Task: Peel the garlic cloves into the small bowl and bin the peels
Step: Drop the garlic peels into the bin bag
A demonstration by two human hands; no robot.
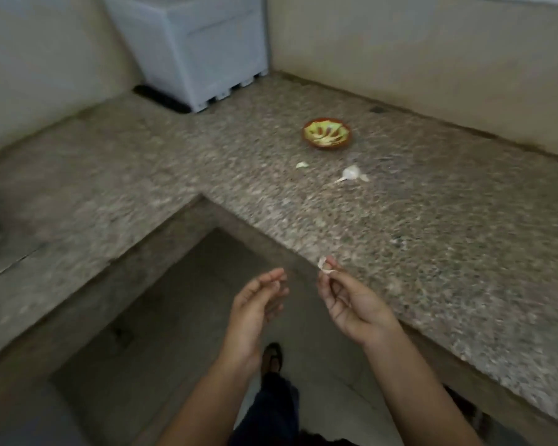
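Note:
A small brown bowl (pixel 327 133) with a yellow-green inside stands on the granite counter (pixel 432 220) and holds several pale peeled cloves. Nearer me on the counter lie a garlic bulb (pixel 351 173) and a loose clove or peel piece (pixel 302 165). My right hand (pixel 351 304) hovers at the counter's front edge and pinches a garlic clove (pixel 325 265) with peel hanging off it between thumb and fingertips. My left hand (pixel 258 304) is beside it over the floor gap, fingers loosely curled, holding nothing that I can see.
The counter is L-shaped, wrapping round a floor recess (pixel 187 317) in front of me. A light grey plastic box (pixel 194 49) stands in the far corner against the walls. My foot (pixel 273 355) is on the floor below. The frame is motion-blurred. No bin is in view.

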